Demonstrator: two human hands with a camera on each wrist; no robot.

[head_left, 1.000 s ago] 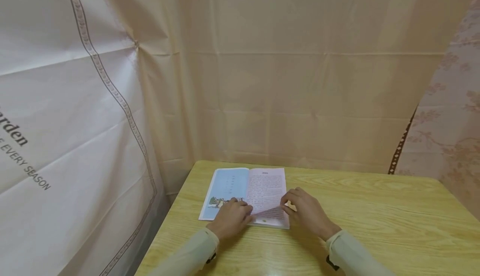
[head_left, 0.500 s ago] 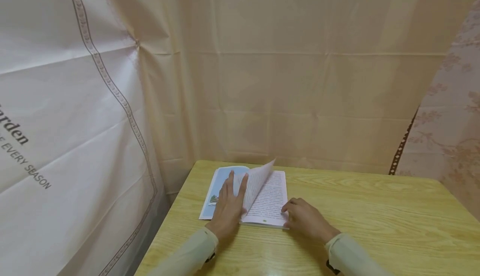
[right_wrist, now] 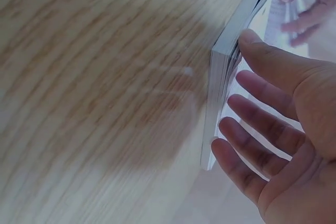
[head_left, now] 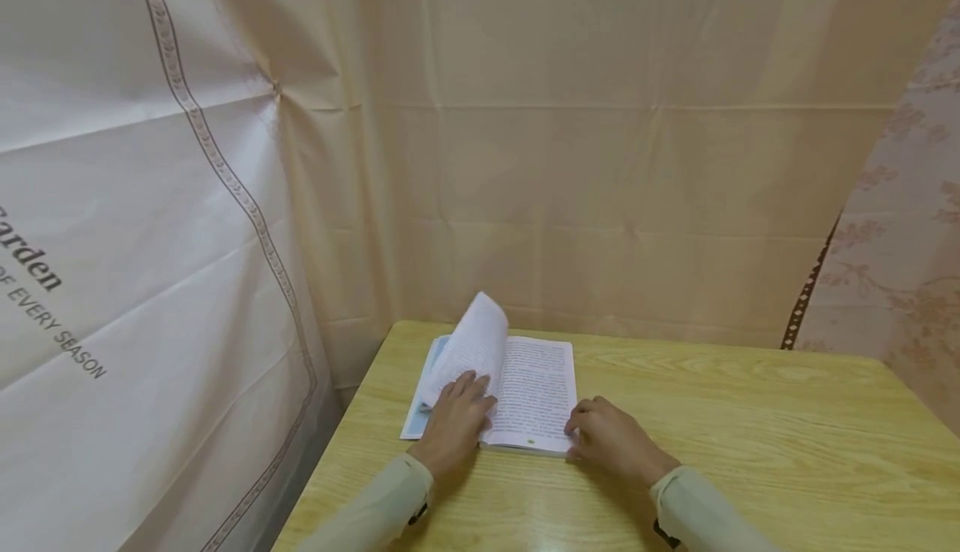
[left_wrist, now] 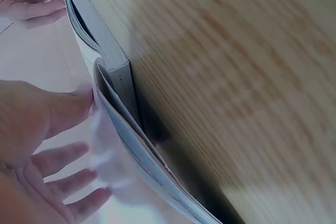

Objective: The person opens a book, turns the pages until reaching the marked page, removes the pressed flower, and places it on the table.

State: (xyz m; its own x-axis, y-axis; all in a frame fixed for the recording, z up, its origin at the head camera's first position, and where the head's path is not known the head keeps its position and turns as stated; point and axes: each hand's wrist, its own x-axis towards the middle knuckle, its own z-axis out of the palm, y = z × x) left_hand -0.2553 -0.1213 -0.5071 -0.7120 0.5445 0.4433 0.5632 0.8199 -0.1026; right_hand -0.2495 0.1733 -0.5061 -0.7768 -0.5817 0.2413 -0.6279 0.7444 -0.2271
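Book: an open book (head_left: 534,392) lay flat on the wooden tabletop (head_left: 750,427), toward its 10 o'clock corner, text pages facing up.
Turning page: one leaf (head_left: 474,343) stood curled up over the left half, arching toward 11 o'clock.
Left hand: the left hand (head_left: 456,419) rested on the left half at the foot of the curled leaf, its grip open with fingers spread nearly straight against the paper, clasping nothing.
Right hand: the right hand (head_left: 611,439) sat at the book's 4 o'clock corner, its grip loose, thumb (right_wrist: 268,51) touching the page edges, fingers relaxed beside them.
Surroundings: beige sheeting (head_left: 600,160) hung at 12 o'clock behind the tabletop; a printed sheet (head_left: 112,243) hung at 9 o'clock.
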